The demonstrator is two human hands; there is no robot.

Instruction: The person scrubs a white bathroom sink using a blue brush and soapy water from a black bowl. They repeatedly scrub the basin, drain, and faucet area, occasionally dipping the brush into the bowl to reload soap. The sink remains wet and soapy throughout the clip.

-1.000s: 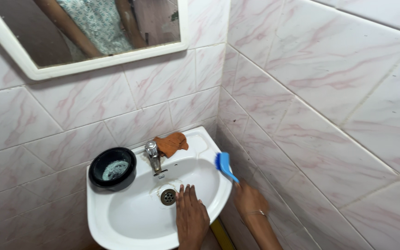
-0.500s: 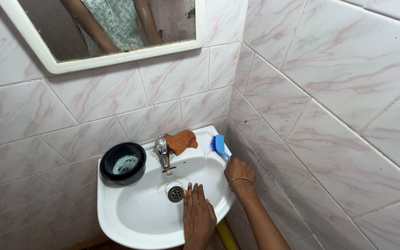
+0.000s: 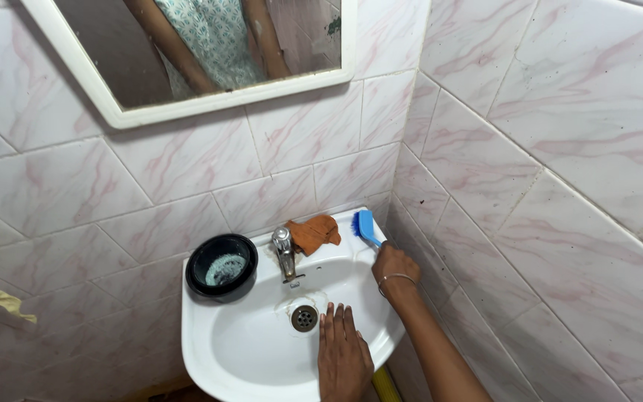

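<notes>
Blue plastic scrub brush (image 3: 365, 225), light and stiff, likely wet-slick, sits at the washbasin's (image 3: 210, 350) far right rim; right hand (image 3: 394, 264) clamped on its handle, left hand (image 3: 344, 353) flat, fingers together, inside.

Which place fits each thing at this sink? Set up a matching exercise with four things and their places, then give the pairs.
Things:
1. blue brush
2. orange cloth
3. black bowl
4. left hand

Places:
A. on the sink's left back corner
B. flat inside the basin, beside the drain
C. on the ledge just right of the tap
D. held by the right hand at the sink's right back corner

Pairs: 1-D, 2-C, 3-A, 4-B
</notes>
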